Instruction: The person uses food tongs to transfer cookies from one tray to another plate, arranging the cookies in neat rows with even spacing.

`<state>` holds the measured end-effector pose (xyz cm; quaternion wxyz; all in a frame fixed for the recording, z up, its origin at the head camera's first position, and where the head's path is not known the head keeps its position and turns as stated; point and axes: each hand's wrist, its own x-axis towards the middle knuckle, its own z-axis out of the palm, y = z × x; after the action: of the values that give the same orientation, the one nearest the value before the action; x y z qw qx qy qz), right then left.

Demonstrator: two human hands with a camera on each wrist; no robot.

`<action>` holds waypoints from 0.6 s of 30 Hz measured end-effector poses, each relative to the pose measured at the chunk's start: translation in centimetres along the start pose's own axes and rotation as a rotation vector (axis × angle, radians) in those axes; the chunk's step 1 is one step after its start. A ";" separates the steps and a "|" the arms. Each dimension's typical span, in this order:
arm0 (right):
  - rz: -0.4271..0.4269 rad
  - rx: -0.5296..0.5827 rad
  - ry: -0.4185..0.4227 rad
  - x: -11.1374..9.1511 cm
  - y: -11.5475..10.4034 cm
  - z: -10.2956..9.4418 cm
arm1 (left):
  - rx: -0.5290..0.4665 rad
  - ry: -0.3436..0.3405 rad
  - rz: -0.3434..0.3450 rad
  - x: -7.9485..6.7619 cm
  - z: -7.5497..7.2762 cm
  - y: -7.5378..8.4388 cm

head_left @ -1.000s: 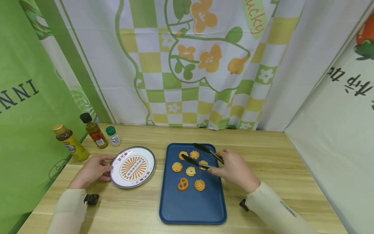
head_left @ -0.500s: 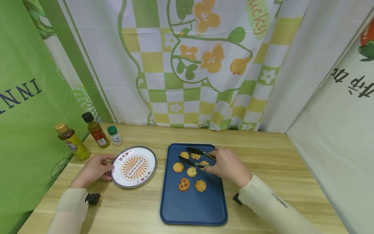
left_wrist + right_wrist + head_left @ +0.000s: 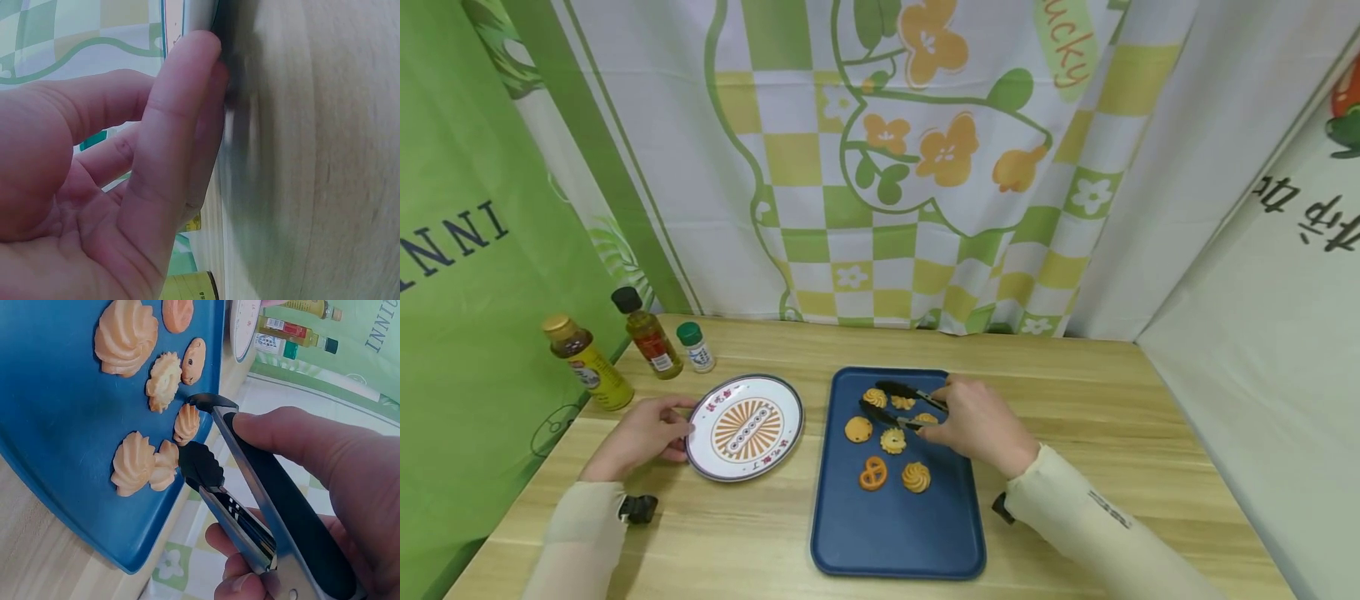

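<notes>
My left hand [image 3: 642, 437] pinches the left rim of a white plate [image 3: 786, 417] with an orange ray pattern; the left wrist view shows fingers [image 3: 181, 94] at the plate's edge. My right hand [image 3: 981, 423] grips metal tongs [image 3: 284, 506] with black handles and black tips, thumb on one arm, fingers round the other. The spread tips reach over the far end of a blue tray [image 3: 895, 537], on either side of a small swirled cookie [image 3: 187, 424]. Near the tips lie a round cookie [image 3: 858, 429], a flower-shaped cookie [image 3: 892, 441] and, partly hidden, others.
A pretzel [image 3: 873, 473] and a larger swirl cookie [image 3: 916, 477] lie nearer the tray's middle. Behind the plate, at the table's left, stand a yellow-labelled bottle [image 3: 597, 377], an oil bottle [image 3: 653, 343] and a green-capped shaker [image 3: 697, 348]. A patterned curtain [image 3: 887, 250] hangs behind the table.
My right hand has moved left with the tongs, and their tips have come closer together around the far-left swirled cookie. My left hand stays at the plate's rim.
</notes>
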<state>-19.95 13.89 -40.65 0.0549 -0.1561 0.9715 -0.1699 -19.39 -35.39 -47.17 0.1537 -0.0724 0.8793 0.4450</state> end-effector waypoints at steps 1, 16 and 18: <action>-0.005 -0.002 0.000 0.0 0.0 0.0 | 0.000 0.000 0.000 0.0 0.0 0.0; -0.032 0.027 0.012 0.8 -0.4 0.1 | -0.015 0.002 0.002 -0.2 0.0 -0.1; -0.042 0.031 0.016 1.0 -0.9 0.1 | -0.015 0.001 0.009 -0.1 0.0 -0.1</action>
<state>-20.67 12.78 -40.49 0.0462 -0.1743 0.9656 -0.1874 -19.23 -35.48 -47.22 0.1506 -0.0698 0.8763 0.4523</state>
